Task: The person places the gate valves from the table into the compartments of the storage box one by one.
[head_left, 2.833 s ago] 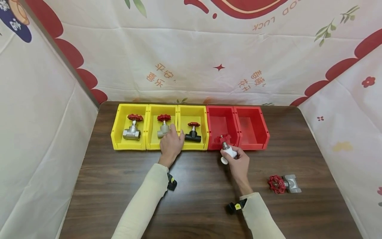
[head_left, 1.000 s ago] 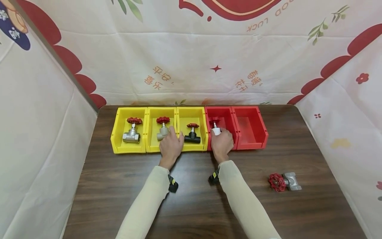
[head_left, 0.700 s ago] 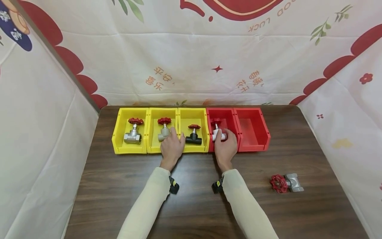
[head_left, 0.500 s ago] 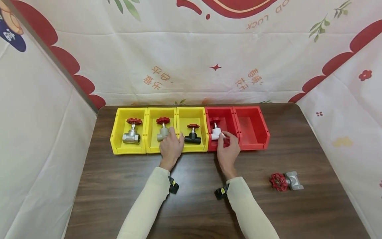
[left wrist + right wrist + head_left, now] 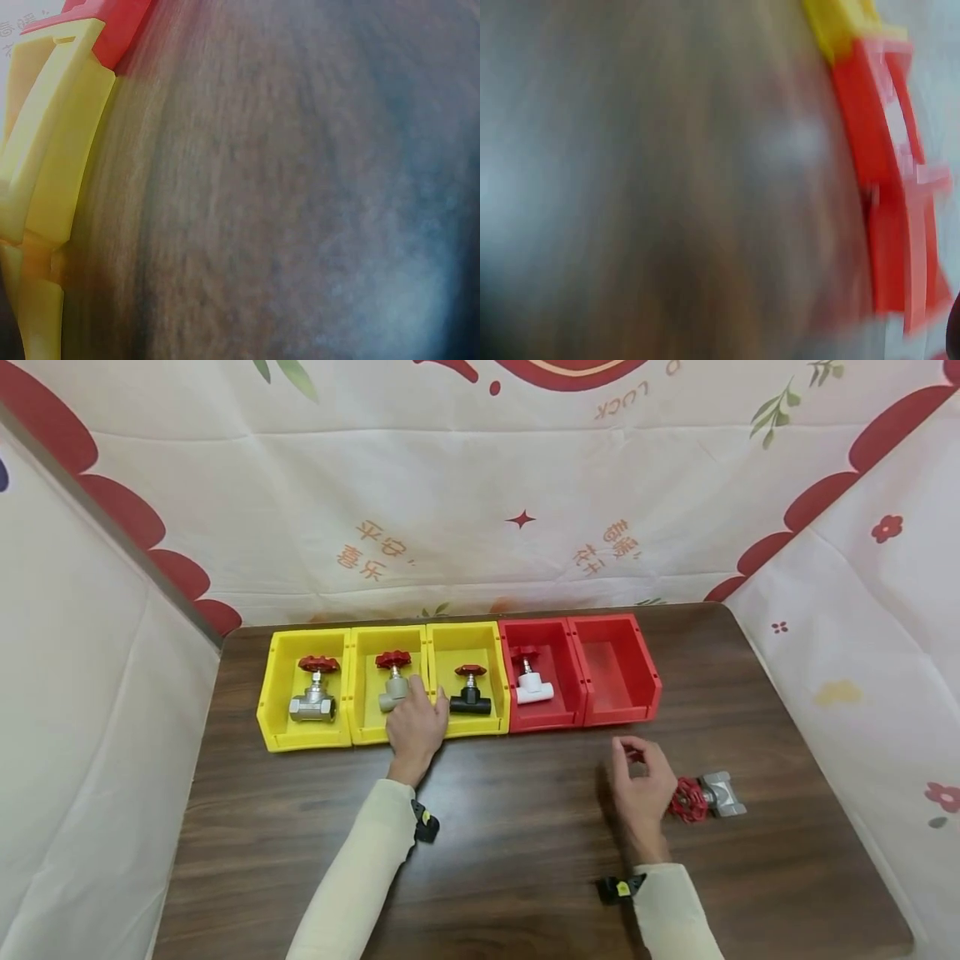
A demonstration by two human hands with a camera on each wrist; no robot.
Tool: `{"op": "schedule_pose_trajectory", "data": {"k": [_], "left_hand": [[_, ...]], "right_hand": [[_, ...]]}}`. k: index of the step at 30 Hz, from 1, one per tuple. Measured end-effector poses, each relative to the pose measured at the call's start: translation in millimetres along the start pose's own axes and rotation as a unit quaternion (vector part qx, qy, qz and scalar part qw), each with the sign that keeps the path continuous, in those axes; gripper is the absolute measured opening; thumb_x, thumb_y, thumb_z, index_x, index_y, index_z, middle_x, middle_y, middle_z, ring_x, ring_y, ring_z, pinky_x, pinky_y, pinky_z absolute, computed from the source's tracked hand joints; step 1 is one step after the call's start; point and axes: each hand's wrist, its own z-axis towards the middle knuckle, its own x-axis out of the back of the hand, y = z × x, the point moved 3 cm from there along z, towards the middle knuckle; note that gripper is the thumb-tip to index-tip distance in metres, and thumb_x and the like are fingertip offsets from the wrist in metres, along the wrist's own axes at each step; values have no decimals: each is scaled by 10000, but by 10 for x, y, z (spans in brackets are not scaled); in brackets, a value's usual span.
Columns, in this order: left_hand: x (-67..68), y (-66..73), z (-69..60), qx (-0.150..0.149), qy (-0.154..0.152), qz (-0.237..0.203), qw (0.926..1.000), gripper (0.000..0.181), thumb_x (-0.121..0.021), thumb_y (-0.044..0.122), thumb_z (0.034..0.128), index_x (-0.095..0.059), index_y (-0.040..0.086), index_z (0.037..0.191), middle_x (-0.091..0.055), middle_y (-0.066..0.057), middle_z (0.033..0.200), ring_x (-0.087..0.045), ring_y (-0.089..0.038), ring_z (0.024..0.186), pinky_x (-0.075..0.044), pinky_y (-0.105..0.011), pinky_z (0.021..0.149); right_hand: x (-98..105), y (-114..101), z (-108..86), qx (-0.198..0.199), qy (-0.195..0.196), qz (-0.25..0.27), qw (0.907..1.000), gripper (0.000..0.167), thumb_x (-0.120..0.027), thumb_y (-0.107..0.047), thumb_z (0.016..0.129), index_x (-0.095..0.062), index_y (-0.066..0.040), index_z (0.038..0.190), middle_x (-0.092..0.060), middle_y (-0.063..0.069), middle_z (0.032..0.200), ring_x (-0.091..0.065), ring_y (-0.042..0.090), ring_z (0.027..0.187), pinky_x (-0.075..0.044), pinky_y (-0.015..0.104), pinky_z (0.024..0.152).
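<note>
My left hand (image 5: 417, 725) grips the wall between two yellow bins, the middle bin (image 5: 360, 735) and the right-hand bin (image 5: 491, 727), its thumb and fingers on either side. Beside it are a grey-bodied valve (image 5: 393, 692) and a black valve (image 5: 471, 700), both with red handwheels. My right hand (image 5: 645, 789) hovers over the table, fingers loosely bent, with nothing seen in it. Just right of it lies a silver metal valve (image 5: 722, 793) with a red handwheel. A white valve (image 5: 533, 688) stands in the left red bin (image 5: 547, 722).
A silver valve (image 5: 312, 702) sits in the leftmost yellow bin (image 5: 272, 727). The right-hand red bin (image 5: 621, 681) ends the row along the back of the brown table (image 5: 510, 827). Printed white cloth (image 5: 465, 485) stands behind and at both sides. The right wrist view is blurred.
My right hand has set the white valve in the left red bin, let it go and moved right towards the silver valve on the table. My left hand stays at the yellow bins.
</note>
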Motion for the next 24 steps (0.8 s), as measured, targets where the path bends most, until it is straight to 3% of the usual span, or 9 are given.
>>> {"op": "schedule_pose_trajectory", "data": {"k": [5, 11, 13, 16, 20, 24], "left_hand": [[21, -36, 10, 14, 15, -45, 10000, 338, -419, 369, 955, -416, 32, 926, -308, 9, 489, -328, -177, 340, -241, -319, 298], [35, -51, 23, 40, 52, -29, 10000, 329, -436, 362, 957, -414, 36, 926, -292, 14, 493, -320, -179, 339, -231, -321, 297], [40, -48, 21, 37, 31, -70, 10000, 323, -441, 357, 958, -411, 37, 925, -295, 13, 495, -321, -179, 340, -234, -321, 298], [31, -37, 12, 17, -41, -163, 9999, 317, -438, 357, 960, -405, 43, 923, -302, 13, 497, -319, -173, 342, -234, -313, 300], [28, -16, 4, -21, -60, -183, 9998, 317, -430, 356, 964, -407, 42, 925, -305, 13, 499, -318, -169, 344, -237, -310, 302], [26, -3, 6, -34, -45, -138, 9999, 315, -432, 353, 962, -407, 40, 928, -303, 16, 498, -316, -166, 342, -235, -308, 303]], "right_hand": [[417, 206, 11, 505, -1026, -306, 9930, 180, -742, 54, 741, -700, -13, 904, -644, 81, 812, -525, 141, 648, -411, 201, 580], [691, 236, 87, 444, -1937, -338, 9795, 319, -770, 28, 730, -700, -70, 1025, -647, 24, 868, -539, 89, 629, -438, 207, 516], [748, 237, 103, 492, -2054, -390, 9767, 340, -780, -1, 728, -698, -74, 1050, -652, 36, 911, -547, 110, 679, -433, 202, 568], [858, 284, 125, 617, -2066, -529, 9750, 354, -799, -58, 714, -702, -69, 1054, -648, 63, 976, -541, 152, 849, -397, 188, 753], [1054, 478, 153, 724, -2058, -694, 9734, 389, -821, -145, 692, -703, -46, 1049, -646, 116, 1027, -495, 259, 1031, -278, 291, 959], [1259, 706, 156, 861, -2200, -575, 9700, 404, -723, -265, 778, -683, -7, 1085, -609, 205, 1147, -449, 357, 1177, -203, 447, 1045]]}}
